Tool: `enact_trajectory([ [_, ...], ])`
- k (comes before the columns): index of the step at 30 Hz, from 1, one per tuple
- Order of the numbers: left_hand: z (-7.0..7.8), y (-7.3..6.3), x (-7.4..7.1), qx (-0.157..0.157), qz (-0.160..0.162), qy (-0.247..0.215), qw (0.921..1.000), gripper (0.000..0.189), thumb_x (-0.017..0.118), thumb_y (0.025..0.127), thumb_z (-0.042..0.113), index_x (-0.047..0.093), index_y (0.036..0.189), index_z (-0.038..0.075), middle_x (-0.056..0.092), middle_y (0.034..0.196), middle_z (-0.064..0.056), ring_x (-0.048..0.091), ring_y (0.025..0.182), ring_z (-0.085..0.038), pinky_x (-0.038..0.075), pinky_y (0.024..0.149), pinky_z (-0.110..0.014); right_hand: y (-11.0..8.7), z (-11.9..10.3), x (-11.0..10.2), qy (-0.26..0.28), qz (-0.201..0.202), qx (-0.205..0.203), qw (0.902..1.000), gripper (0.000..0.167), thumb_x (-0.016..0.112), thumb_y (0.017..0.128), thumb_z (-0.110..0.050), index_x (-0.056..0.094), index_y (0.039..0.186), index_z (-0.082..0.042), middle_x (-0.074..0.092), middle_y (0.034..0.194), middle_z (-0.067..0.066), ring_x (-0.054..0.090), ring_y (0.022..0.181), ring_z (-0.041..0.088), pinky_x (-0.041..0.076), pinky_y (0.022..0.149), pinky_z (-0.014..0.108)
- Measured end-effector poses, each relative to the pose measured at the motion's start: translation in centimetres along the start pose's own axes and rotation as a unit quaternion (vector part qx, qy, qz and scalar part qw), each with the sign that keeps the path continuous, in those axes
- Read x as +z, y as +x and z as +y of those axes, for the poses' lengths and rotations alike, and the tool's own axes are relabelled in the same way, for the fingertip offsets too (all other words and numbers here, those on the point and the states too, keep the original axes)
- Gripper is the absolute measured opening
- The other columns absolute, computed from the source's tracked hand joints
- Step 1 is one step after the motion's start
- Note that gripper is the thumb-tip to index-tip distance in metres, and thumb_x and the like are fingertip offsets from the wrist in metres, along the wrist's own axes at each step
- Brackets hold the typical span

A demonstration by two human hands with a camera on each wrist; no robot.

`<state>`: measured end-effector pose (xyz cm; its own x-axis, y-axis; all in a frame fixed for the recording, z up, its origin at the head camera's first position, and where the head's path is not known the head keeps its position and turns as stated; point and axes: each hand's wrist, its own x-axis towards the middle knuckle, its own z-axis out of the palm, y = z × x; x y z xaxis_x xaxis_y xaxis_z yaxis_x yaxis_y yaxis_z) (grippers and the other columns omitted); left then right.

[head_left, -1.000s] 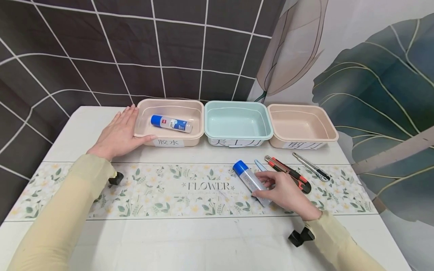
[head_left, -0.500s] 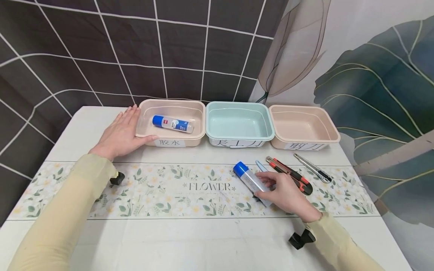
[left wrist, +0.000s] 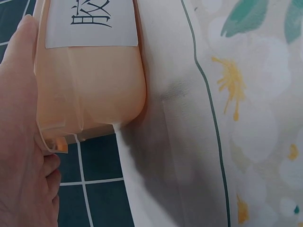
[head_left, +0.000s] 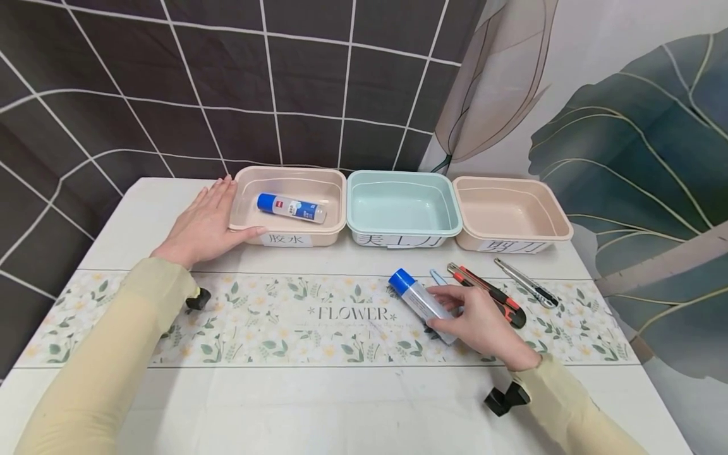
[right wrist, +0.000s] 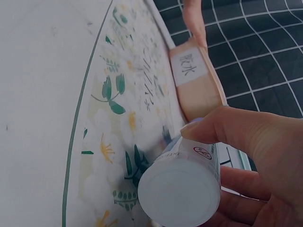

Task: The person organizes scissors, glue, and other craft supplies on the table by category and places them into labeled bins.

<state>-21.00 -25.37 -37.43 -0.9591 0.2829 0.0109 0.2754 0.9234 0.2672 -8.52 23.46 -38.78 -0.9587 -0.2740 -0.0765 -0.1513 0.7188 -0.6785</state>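
Observation:
My right hand (head_left: pixel 480 319) grips a clear glue bottle (head_left: pixel 419 299) with a blue cap, thumb on the near side and fingers on the far side. The bottle lies tilted over the flowered band, cap pointing up-left. In the right wrist view its round pale base (right wrist: pixel 179 194) faces the camera. Flat against the left side of a peach bin (head_left: pixel 327 237) rests my left hand (head_left: pixel 201 221), its fingers straight and its thumb along the front rim. Inside that bin lies another blue-capped glue bottle (head_left: pixel 291 208).
A light-blue bin (head_left: pixel 404 230) and a second peach bin (head_left: pixel 560 230) continue the row, all with paper labels. Right of my right hand lie a red-and-black utility knife (head_left: pixel 493 296) and a silver one (head_left: pixel 526 281). A thin light-blue item (head_left: pixel 436 276) lies partly hidden behind that hand.
The glue bottle in my right hand has shifted slightly left and up in the last half second. My left hand stays at the bin. The head view has drifted a little.

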Motion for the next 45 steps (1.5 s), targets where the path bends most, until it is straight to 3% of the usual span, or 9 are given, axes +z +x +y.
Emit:
enact_trajectory([
  [12,0.1,0.0,0.0,0.0,0.0,0.0,1.0,0.117,0.052,0.091,0.075,0.005,0.16,-0.007,0.007,0.166,-0.028,0.003,0.154,-0.038,-0.003,0.124,-0.045,0.6,-0.7,0.0,-0.003,0.021,-0.039,0.999,0.047,0.088,0.077,-0.009,0.074,0.122,-0.007,0.071,0.098,0.001,0.066,0.086,0.013,0.059,0.069,0.027],
  [26,0.1,0.1,0.0,0.004,0.002,-0.001,1.0,0.116,0.052,0.091,0.075,0.005,0.16,-0.007,0.007,0.165,-0.028,0.003,0.154,-0.038,-0.003,0.124,-0.045,1.7,-2.5,-0.1,0.025,0.005,-0.046,0.9986,0.049,0.088,0.077,-0.009,0.073,0.124,-0.007,0.071,0.101,0.004,0.067,0.089,0.015,0.06,0.068,0.027],
  [34,0.0,0.0,0.1,0.005,0.004,0.0,1.0,0.117,0.052,0.091,0.075,0.006,0.16,-0.007,0.007,0.165,-0.029,0.003,0.154,-0.038,-0.003,0.124,-0.045,2.7,-3.7,-0.3,0.023,-0.003,-0.074,0.997,0.049,0.087,0.078,-0.009,0.073,0.125,-0.008,0.073,0.099,0.001,0.067,0.088,0.015,0.06,0.068,0.027],
  [45,0.0,0.0,0.0,0.003,0.003,0.002,1.0,0.117,0.052,0.091,0.075,0.006,0.16,-0.007,0.008,0.165,-0.029,0.004,0.153,-0.04,-0.002,0.124,-0.046,4.2,-6.4,-1.2,0.055,0.003,-0.119,0.9913,0.052,0.086,0.077,-0.004,0.071,0.127,-0.007,0.073,0.108,0.005,0.068,0.092,0.017,0.062,0.071,0.038],
])
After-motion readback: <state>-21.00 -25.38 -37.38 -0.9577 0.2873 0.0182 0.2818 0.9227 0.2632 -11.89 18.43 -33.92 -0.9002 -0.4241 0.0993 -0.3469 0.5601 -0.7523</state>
